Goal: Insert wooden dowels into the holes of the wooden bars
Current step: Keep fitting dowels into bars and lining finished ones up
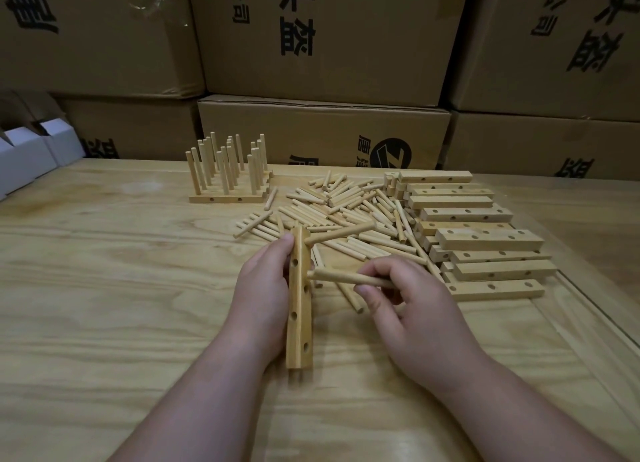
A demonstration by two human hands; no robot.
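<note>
While a wooden bar (299,299) is gripped on edge by the left hand (265,288), thumb curled at its top end, its drilled face is turned right. One dowel (341,232) is already seated in the top hole and sticks out rightward. A second dowel (349,278) is pinched between thumb and fingers of the right hand (412,309), its tip set at the next hole; seating depth cannot be told. Loose dowels (346,205) are heaped just behind on the table (104,288). Blank bars (478,233) are stacked right. Finished bars with upright dowels (228,171) are grouped back left. Cardboard boxes (329,36) are stacked behind.
</note>
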